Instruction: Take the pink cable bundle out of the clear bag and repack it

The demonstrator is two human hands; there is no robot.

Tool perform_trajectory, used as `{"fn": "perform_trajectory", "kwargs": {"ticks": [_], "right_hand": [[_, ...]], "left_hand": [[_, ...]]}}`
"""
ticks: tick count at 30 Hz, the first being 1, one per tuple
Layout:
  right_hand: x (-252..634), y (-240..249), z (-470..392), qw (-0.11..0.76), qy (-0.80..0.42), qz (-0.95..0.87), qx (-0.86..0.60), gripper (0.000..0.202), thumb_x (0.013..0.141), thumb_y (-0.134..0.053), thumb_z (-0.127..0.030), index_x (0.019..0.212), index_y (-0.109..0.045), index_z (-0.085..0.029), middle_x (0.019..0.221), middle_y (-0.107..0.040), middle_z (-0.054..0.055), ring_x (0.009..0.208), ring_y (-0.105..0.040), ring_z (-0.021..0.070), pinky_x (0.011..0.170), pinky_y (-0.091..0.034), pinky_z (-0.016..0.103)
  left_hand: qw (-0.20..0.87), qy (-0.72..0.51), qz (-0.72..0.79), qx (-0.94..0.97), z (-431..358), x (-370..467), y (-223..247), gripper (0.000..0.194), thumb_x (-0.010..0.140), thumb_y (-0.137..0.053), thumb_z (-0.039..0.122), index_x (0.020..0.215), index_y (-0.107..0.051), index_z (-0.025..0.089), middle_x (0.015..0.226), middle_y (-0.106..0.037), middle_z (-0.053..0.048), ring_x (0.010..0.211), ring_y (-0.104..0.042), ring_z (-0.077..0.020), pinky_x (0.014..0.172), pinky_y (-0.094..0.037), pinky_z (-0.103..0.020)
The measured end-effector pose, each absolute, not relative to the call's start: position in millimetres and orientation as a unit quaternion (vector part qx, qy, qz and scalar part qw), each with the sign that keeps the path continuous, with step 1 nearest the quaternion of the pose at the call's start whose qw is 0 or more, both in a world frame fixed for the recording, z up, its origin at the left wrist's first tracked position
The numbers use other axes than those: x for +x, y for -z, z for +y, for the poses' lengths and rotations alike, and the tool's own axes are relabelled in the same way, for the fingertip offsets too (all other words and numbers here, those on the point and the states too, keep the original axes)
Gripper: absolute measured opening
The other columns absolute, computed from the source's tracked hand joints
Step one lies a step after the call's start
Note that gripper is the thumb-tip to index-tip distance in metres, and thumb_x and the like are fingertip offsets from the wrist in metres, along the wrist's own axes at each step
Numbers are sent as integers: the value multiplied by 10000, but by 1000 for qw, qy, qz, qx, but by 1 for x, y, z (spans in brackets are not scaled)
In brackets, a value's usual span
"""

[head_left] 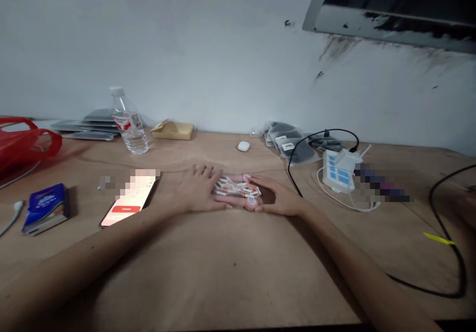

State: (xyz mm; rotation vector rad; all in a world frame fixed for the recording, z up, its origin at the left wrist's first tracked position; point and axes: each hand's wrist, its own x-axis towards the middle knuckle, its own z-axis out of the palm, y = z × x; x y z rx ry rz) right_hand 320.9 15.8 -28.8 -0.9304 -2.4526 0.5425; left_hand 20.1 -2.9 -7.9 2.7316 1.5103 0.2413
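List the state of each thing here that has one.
Left hand, fingers spread, on the pink case
Right hand, thumb and fingers apart
Pink case, open or shut unclear
Sticks, jumbled
Phone, screen lit
Bottle, capped, standing
Box, flap up
Power strip, charger plugged in
White case, looks shut

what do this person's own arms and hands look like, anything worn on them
The left hand and right hand are bare, with no gloves or wrist bands showing. The left forearm and right forearm show no sleeves within the frame.
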Motion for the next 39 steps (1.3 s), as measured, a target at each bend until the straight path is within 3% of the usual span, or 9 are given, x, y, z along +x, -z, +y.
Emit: {"fn": "perform_trajectory", "kwargs": {"ticks": [4, 9, 15, 23, 32, 36, 39], "right_hand": [[309, 29, 10, 255, -184, -882, -352, 759, 776, -799, -512, 1450, -525, -294, 1456, -582, 92, 1318, -563, 325, 1096, -455, 530], [299, 29, 8, 268, -194, -874, -356, 792, 784, -785, -529, 1472, -484, -278, 1420, -607, 121, 1254, -607, 348, 1022, -505, 547], [312, 31, 15, 234, -148, -892, -358, 777, 803, -765, -546, 1486, -475, -317, 1494, -528, 117, 1356, -507, 362, 1106, -411, 595], [307, 46, 14, 206, -174, -877, -397, 772, 827, -714, -595, 1501, -467, -312, 1638, -299, 138, 1484, -307, 395, 1144, -325, 645], [289, 58, 8, 183, -133, -880, -417, 752, 844, -665, -620, 1483, -501, -257, 1632, -294, 181, 1470, -295, 462, 1143, -303, 674], [287, 57, 5, 164, -125, -878, -433, 771, 882, -619, -607, 1533, -416, -248, 1651, -241, 183, 1488, -251, 457, 1150, -305, 653], [291, 54, 7, 160, -125, -885, -418, 764, 888, -622, -574, 1530, -405, -221, 1635, -283, 188, 1486, -280, 430, 1152, -322, 627]], "left_hand": [[3, -72, 488, 870, -4, 21, 8, 1020, 720, -529, 868, 1479, -385, 200, 1478, -458, -198, 1363, -384, -446, 1115, -231, -600], [-5, -69, 475, 877, -3, 20, 11, 963, 733, -507, 864, 1455, -417, 233, 1485, -460, -181, 1371, -373, -437, 1112, -222, -617], [-26, -88, 488, 868, -9, 25, 13, 972, 732, -464, 899, 1422, -464, 214, 1429, -504, -185, 1297, -433, -439, 1062, -287, -596], [-54, -71, 477, 875, -12, 28, 14, 1026, 755, -389, 917, 1457, -437, 169, 1456, -475, -233, 1319, -419, -449, 1061, -274, -627], [-53, -85, 480, 871, -21, 34, 14, 965, 759, -438, 898, 1442, -448, 217, 1426, -503, -206, 1295, -448, -438, 1084, -243, -638], [-54, -88, 487, 867, -21, 36, 15, 944, 758, -480, 878, 1440, -449, 225, 1421, -508, -192, 1291, -451, -431, 1089, -242, -633], [-49, -99, 495, 862, -22, 37, 15, 923, 749, -513, 866, 1422, -468, 235, 1403, -527, -173, 1279, -462, -415, 1088, -264, -608]]}}
